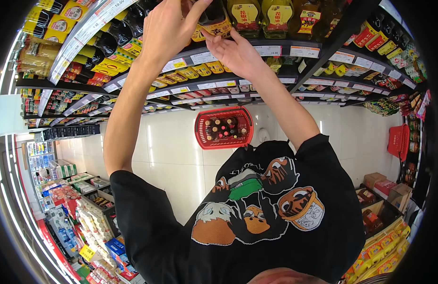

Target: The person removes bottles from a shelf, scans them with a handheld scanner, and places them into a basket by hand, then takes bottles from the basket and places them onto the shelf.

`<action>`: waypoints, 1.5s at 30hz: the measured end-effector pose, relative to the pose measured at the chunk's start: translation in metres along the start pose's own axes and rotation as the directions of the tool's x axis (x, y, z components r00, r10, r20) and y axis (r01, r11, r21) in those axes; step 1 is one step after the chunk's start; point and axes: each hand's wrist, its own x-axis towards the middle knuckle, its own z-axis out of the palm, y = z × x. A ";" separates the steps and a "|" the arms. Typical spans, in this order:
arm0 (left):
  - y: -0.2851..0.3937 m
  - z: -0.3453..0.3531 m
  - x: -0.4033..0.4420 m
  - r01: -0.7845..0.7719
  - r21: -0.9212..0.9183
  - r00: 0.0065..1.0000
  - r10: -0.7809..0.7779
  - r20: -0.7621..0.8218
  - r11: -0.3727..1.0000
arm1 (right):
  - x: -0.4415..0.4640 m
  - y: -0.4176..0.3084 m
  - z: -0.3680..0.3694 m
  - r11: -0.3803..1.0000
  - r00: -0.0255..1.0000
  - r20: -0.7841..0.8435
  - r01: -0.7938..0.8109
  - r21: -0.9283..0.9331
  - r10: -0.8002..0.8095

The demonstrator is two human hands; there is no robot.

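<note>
At the shelf's front edge, my two hands are at a dark bottle with a yellow label [214,23]. My left hand [169,33] is at the bottle's upper left, with the thumb bent toward it; its other fingertips are partly hidden or cut off by the top edge. My right hand [235,52] is below, palm up, with thumb and fingers on either side of the bottle's lower end. Bottles of oil with pale yellow labels [246,14] stand just right of it.
Price tags [267,50] line the shelf edge. A red basket [200,128] holding several dark bottles sits on the floor below. Stocked shelves [93,208] rise behind at left, with boxes [384,184] at right. A red basket [397,141] is at far right.
</note>
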 end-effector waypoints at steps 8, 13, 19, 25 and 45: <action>-0.012 0.018 0.012 0.111 -0.031 0.987 -0.114 -0.117 0.993 | 0.007 -0.001 -0.001 0.998 0.998 -0.055 0.013 0.062 -0.010; -0.006 0.020 0.029 0.281 0.144 0.959 -0.283 -0.010 0.949 | 0.007 -0.004 0.001 0.999 0.994 -0.101 0.032 0.018 -0.030; -0.016 0.036 0.037 0.007 -0.117 0.966 -0.037 -0.255 0.993 | 0.006 -0.006 -0.006 0.996 0.997 -0.064 0.030 -0.090 -0.036; 0.001 0.026 0.042 0.288 -0.174 0.956 -0.292 0.005 0.942 | -0.009 0.002 0.016 0.921 0.966 -0.207 0.063 -0.386 -0.153; -0.004 0.033 0.047 0.335 -0.453 0.939 -0.332 0.090 0.826 | -0.019 -0.042 0.150 -0.884 0.626 0.657 -0.115 -0.454 -0.419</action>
